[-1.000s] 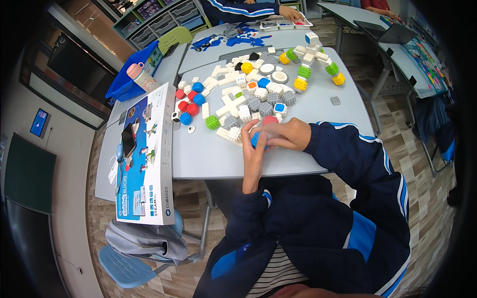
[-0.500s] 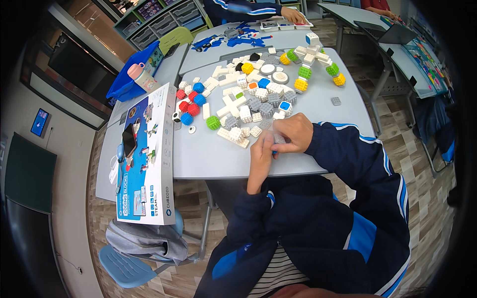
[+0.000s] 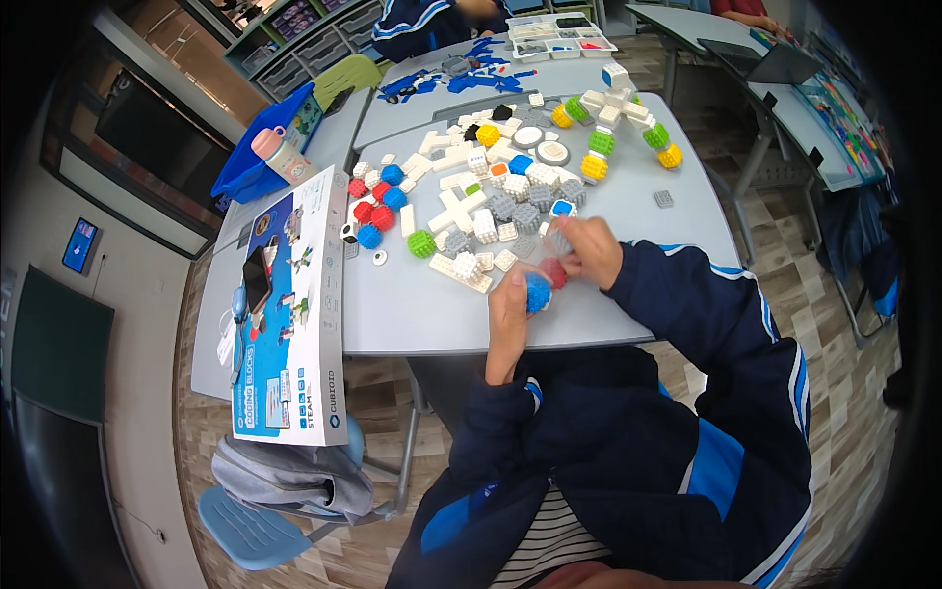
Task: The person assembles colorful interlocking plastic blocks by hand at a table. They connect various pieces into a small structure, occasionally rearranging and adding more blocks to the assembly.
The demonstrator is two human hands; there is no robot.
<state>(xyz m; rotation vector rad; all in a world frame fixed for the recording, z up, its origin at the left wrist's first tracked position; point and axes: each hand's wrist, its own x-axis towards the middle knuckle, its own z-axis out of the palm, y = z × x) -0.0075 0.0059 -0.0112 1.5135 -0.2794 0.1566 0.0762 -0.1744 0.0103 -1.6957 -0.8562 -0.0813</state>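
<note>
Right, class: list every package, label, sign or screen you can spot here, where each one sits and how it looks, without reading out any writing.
Kit box: left end of the grey table, a flat rectangle, white with a blue panel and small product pictures.
Phone: lying on the box, a dark screen, slim rectangle.
Wall panel: on the left wall, a small blue lit screen.
Large display: upper left, a wide black rectangle, switched off.
Parts tray: far table, clear, with compartments.

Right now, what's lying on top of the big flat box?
A dark phone lies on the box, beside a light blue thing at its left edge. The box hides whatever is underneath it.
</note>
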